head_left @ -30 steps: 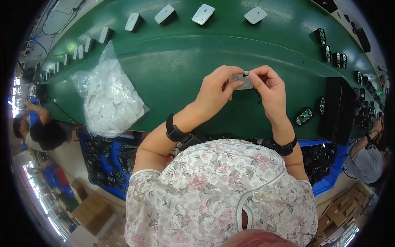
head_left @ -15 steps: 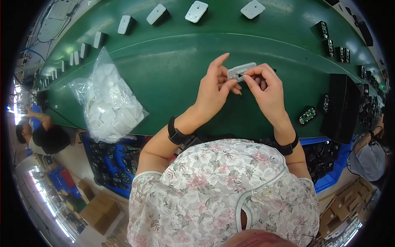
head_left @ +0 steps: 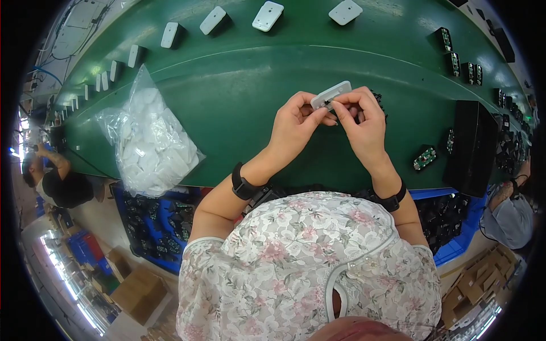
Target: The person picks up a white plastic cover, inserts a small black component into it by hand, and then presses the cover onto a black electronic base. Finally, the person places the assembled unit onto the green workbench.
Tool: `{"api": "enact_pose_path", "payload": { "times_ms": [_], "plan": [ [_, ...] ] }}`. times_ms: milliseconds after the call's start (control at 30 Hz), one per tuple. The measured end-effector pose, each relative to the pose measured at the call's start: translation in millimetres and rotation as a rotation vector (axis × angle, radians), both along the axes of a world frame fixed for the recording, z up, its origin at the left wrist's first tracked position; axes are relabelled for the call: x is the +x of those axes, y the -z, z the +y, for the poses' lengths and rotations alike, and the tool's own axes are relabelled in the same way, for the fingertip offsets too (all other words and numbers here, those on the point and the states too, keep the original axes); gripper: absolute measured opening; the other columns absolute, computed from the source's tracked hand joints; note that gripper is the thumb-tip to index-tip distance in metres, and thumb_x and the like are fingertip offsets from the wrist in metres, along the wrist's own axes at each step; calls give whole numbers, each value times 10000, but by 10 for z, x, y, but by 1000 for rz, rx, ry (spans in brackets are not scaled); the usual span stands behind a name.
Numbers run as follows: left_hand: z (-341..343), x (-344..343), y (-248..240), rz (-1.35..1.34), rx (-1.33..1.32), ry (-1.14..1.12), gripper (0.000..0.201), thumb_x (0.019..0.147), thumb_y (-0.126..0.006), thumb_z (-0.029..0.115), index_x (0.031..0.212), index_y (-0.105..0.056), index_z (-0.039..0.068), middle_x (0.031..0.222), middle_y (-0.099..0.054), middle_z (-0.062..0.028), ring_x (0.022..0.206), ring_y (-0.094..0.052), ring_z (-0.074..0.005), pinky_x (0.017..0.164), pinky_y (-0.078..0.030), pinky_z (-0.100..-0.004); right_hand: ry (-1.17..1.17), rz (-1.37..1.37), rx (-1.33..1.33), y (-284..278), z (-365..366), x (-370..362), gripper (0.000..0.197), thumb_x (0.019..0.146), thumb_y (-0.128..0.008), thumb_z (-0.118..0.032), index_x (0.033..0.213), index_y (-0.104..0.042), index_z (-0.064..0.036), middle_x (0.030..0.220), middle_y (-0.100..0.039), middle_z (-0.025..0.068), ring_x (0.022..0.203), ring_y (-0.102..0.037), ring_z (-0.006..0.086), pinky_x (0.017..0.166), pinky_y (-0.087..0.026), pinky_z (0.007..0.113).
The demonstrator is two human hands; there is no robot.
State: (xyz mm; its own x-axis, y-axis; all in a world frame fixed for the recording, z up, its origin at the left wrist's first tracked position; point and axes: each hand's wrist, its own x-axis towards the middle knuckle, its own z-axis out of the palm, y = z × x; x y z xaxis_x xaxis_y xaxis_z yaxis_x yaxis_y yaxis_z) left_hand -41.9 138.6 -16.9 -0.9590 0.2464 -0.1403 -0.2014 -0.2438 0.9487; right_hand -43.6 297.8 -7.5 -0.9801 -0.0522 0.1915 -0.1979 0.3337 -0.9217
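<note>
Pale, round-cornered plate, tilted, left grip holding it, right grip pinching small black part

white cover partly behind fingers, black bit too tiny for recognition

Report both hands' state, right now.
Left hand: closed, holding the pale plate.
Right hand: closed, at the small black part on the plate; whether it grips that part cannot be told.

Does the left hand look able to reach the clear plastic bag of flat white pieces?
Probably yes: nothing seems to stand between the left hand and the bag, though that hand holds a rounded pale plate.
</note>
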Motion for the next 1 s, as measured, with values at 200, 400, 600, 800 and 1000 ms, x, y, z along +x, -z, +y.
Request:
{"api": "enact_pose_path", "payload": {
  "times_ms": [200,400,600,800,1000],
  "plan": [
    [38,12,64,133,-11,-55,68,904,-552,19,939,-512,-23,884,-589,-81,740,-633,-143,657,-536,-250,-25,5,17,-4,-16,19,56,829,-638,-8,847,-586,-2,835,-495,5,667,-404,56,582,-350,198],
    [32,10,54,146,-54,-50,81,906,-559,30,956,-533,-28,893,-597,-92,720,-620,-141,637,-507,-244,17,-25,-17,9,50,46,141,805,-668,-15,901,-564,-10,823,-476,-1,663,-396,62,583,-355,202],
    [51,5,-20,28,-25,37,64,895,-566,21,933,-527,-13,811,-581,-56,661,-594,-100,556,-478,-206,-13,89,72,-95,185,-27,265,786,-707,-56,1014,-573,-36,787,-477,-35,651,-377,49,583,-345,181],
    [15,16,-56,35,-146,122,68,884,-579,11,918,-528,-21,809,-575,-53,654,-591,-101,548,-466,-207,-228,-310,60,-169,293,-113,202,772,-724,-113,804,-539,-37,665,-526,-15,590,-457,48,511,-363,223],
    [-51,-66,-168,-10,-31,95,229,924,-506,37,1129,-528,-62,855,-618,-97,718,-608,-143,648,-501,-252,-247,-301,21,-222,394,-211,228,766,-730,-136,883,-565,-30,726,-590,6,629,-495,65,560,-406,228]
  ]
}}
